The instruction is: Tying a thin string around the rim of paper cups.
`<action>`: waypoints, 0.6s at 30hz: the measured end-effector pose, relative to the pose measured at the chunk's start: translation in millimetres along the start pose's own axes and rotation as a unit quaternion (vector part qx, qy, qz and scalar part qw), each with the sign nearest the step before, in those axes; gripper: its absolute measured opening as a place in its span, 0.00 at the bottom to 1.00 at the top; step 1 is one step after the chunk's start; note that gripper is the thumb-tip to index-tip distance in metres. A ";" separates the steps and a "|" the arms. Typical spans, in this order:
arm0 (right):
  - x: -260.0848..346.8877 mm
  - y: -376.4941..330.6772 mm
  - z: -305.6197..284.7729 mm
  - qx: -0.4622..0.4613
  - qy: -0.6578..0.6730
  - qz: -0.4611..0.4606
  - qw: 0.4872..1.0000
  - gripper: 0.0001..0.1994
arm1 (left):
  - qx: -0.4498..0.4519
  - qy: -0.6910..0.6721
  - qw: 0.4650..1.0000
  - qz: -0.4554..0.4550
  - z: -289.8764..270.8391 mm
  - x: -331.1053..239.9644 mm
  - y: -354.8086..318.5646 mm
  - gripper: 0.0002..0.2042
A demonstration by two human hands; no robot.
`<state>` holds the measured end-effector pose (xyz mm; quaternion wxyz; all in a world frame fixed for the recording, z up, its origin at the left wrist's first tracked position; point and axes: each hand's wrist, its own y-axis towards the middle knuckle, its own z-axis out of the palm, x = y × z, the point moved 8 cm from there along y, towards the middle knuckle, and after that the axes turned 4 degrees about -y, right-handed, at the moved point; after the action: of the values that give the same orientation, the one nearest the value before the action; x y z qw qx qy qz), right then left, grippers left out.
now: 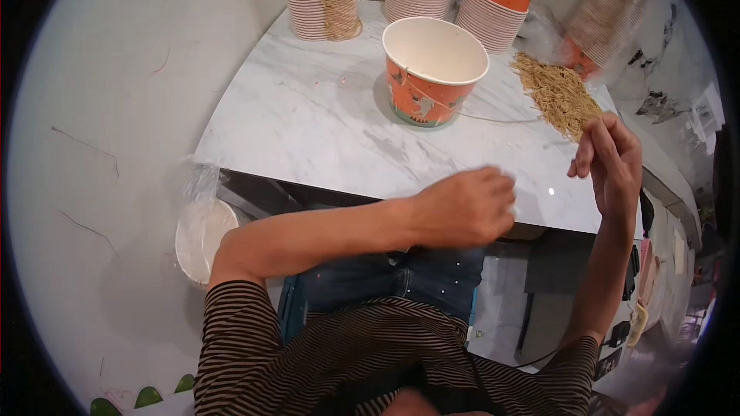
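An orange patterned paper bucket (pixel 428 100) with a white rim stands upright on the marble-look table. A thin tan cord (pixel 493 118) comes from near the rim on its left side, crosses its front and runs right toward a heap of tan cords (pixel 556 92). My left hand (pixel 466 206), slightly blurred, is closed in front of the bucket over the table's near edge; its fingertips are hidden. Beside the heap, my right hand (pixel 613 158) is raised, thumb and fingers pinched together. The cord cannot be followed against the heap, so what the pinch holds is unclear.
Stacks of nested orange buckets (pixel 322 11) line the back of the table (pixel 308 115), the left one with tan cords down its side. More buckets in clear plastic (pixel 609 15) lean at the back right. A plastic-lined white bin (pixel 204 239) stands below the left edge.
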<state>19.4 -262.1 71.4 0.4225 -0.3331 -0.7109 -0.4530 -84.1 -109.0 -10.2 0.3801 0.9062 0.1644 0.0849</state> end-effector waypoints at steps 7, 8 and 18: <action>29.5 20.9 37.9 0.028 0.057 -0.027 0.998 0.14 | -0.130 0.292 0.929 -0.189 -6.9 97.2 17.4 0.19; 30.4 24.8 46.0 0.053 0.074 -0.034 0.995 0.14 | -0.139 0.314 0.917 -0.203 -11.1 107.5 11.5 0.20; 13.4 57.2 46.9 0.026 0.178 -0.038 0.983 0.17 | 0.000 0.070 0.980 -0.187 -73.6 123.6 -22.0 0.15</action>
<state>48.8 -196.4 93.3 0.5333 -0.2084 -0.6478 -0.5025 5.4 -1.0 28.9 0.3771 0.8511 0.3575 0.0756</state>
